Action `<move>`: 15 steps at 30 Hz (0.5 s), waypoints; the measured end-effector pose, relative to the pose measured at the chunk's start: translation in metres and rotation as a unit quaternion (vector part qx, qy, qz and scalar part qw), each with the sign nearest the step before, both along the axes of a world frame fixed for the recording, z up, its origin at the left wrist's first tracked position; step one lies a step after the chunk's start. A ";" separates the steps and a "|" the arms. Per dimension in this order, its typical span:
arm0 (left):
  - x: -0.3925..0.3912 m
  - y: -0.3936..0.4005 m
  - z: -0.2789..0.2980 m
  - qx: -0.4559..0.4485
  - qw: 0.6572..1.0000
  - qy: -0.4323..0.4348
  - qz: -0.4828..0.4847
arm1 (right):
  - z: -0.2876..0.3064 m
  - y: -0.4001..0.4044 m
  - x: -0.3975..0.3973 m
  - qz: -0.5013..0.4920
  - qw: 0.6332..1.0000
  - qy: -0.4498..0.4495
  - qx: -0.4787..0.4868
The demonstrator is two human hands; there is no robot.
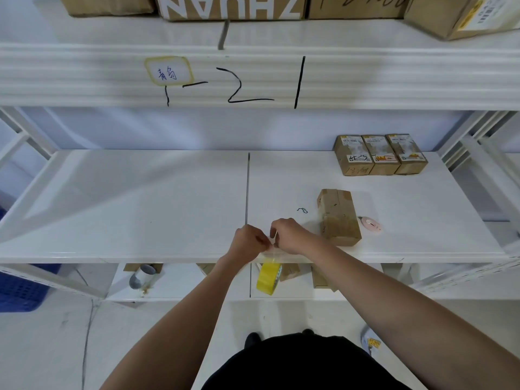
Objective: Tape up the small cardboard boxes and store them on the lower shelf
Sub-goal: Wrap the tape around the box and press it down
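The yellow tape roll (268, 278) hangs just below the shelf edge (140, 258), on a clear strip pulled up to the hands. The left hand (247, 244) and right hand (289, 236) meet above it, fingers curled, both pinching the strip. Just right of them a small cardboard box (339, 218) lies on the shelf, a pink cutter (371, 223) beside it. Farther back, three labelled boxes (381, 154) stand side by side.

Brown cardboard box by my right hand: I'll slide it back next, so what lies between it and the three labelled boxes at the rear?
Head view: only bare white shelf between the brown cardboard box and three labelled boxes.
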State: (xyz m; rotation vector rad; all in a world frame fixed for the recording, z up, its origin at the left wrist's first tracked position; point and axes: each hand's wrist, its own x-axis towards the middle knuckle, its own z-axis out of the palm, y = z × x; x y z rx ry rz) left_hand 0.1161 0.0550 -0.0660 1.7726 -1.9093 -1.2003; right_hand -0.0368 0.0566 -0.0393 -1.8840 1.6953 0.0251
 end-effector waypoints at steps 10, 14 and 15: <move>-0.012 -0.006 -0.002 -0.027 0.999 -0.038 0.002 | -0.009 0.001 -0.001 -0.055 0.997 -0.020 -0.043; -0.015 -0.009 -0.003 -0.036 0.998 -0.058 -0.007 | -0.015 0.002 0.007 -0.052 0.997 0.013 -0.057; -0.016 -0.011 -0.004 -0.036 0.997 -0.064 -0.008 | -0.017 0.002 0.008 -0.049 0.997 0.018 -0.058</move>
